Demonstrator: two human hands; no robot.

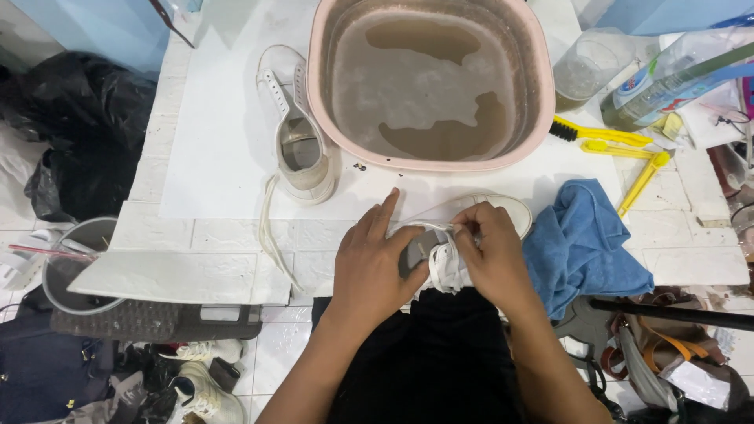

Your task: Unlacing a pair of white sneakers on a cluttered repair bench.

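A white sneaker [503, 209] lies on the white work surface [212, 157] at its near edge, toe pointing away and right. My left hand [369, 259] rests on the shoe's left side, forefinger stretched out. My right hand [491, 251] pinches the white lace [448, 263] over the tongue, with loose lace bunched below. A second white sneaker [302, 145] stands unlaced to the left, its lace [271, 235] trailing off toward the edge.
A pink basin [345, 133] of murky brown water sits behind the shoes. To the right lie a blue cloth [585, 243], yellow brushes [620, 141], a clear cup [585, 71] and a plastic bottle [675, 78]. A grey bucket [78, 267] and more shoes [200, 389] sit lower left.
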